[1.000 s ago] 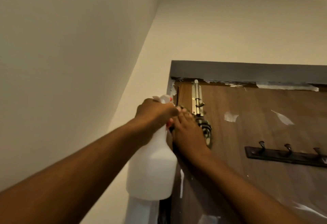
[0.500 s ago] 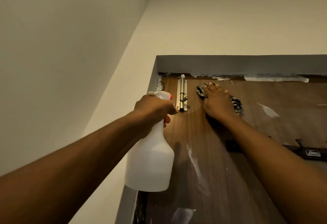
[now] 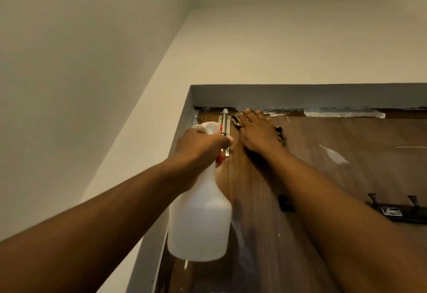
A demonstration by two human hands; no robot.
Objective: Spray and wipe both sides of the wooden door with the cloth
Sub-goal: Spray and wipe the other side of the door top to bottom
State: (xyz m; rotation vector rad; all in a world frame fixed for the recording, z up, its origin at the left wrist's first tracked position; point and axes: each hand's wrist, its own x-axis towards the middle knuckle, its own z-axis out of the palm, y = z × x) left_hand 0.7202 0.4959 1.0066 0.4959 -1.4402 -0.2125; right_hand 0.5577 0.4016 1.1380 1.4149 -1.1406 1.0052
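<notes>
I see the left hand (image 3: 198,147) curled round the neck of the white spray bottle (image 3: 201,218), a finger at the orange trigger. The bottle hangs upright in front of the door's left edge, its nozzle near the metal bolt latch (image 3: 225,119). The right hand (image 3: 258,133) is flat, fingers (image 3: 248,114) spread and straight, pressing the patterned cloth (image 3: 280,134) against the wooden door (image 3: 323,177). The cloth pokes out on both sides of the palm. It sits at the door's top edge, just right of the latch, fingertips up near the grey door frame (image 3: 300,96). A strip of tape (image 3: 344,113) runs along the top edge to the right. A dark hook rack (image 3: 392,211) is on the door lower right, partly behind my right forearm.
</notes>
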